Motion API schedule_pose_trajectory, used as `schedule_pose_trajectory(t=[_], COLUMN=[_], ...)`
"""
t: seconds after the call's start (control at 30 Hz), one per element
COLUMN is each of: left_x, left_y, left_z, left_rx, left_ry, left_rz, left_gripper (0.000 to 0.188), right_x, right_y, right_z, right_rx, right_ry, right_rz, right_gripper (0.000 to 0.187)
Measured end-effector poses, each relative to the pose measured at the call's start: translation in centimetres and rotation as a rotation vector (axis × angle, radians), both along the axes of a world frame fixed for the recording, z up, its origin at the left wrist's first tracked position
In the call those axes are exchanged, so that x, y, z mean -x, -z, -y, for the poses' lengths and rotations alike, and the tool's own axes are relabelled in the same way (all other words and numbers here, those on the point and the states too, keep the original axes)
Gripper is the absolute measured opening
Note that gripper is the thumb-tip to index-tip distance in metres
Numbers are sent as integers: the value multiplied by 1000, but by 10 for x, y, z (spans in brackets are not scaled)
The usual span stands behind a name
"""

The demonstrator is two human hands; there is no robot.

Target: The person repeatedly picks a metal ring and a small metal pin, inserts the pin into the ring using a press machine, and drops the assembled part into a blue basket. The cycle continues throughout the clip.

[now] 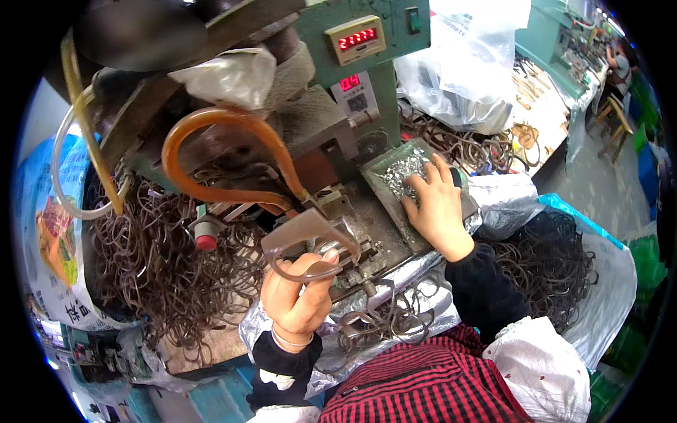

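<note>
- One view only: head-worn fisheye, looking down and forward over the person's chest at the green machine (367,63).
- Very close range; the machine fills the upper middle of the frame, its red number display (357,39) near the top edge.
- Forearms enter from the lower edge: left hand (300,292) just below the machine's front, right hand (437,204) on the tray (395,166) at the machine's right side.
- Strong barrel bend: straight edges curve toward the rim, black corners outside the circle.
- Far right of the machine, a second bench (543,92) and floor show small and distant.
- No second view, so no overlap to report.
</note>
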State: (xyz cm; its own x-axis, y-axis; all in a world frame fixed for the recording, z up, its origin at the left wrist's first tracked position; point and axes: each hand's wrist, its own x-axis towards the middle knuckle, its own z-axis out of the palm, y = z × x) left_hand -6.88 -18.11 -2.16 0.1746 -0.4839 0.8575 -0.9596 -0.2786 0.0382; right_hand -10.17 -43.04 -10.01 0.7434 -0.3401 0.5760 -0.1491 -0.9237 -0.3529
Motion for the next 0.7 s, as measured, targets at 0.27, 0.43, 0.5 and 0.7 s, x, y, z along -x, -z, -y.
schedule_pose_trajectory(t=[0.27,0.43,0.5,0.7], left_x=[-3,-12,-12,13], left_y=[8,11,11,17], left_z=[-1,0,-2,-10], left_rx=[33,59,52,91], left_ry=[-16,41,45,-84], left_rz=[11,42,55,-99], left_gripper=[40,41,42,43], right_x=[-11,-13,-16,-3], right_y=[-2,-4,-7,-3], right_z=[20,20,15,13], right_rx=[-168,-157,-145,-341], right_ry=[-20,-41,-58,-63], right_rz=[174,255,235,290], right_gripper=[12,10,9,9])
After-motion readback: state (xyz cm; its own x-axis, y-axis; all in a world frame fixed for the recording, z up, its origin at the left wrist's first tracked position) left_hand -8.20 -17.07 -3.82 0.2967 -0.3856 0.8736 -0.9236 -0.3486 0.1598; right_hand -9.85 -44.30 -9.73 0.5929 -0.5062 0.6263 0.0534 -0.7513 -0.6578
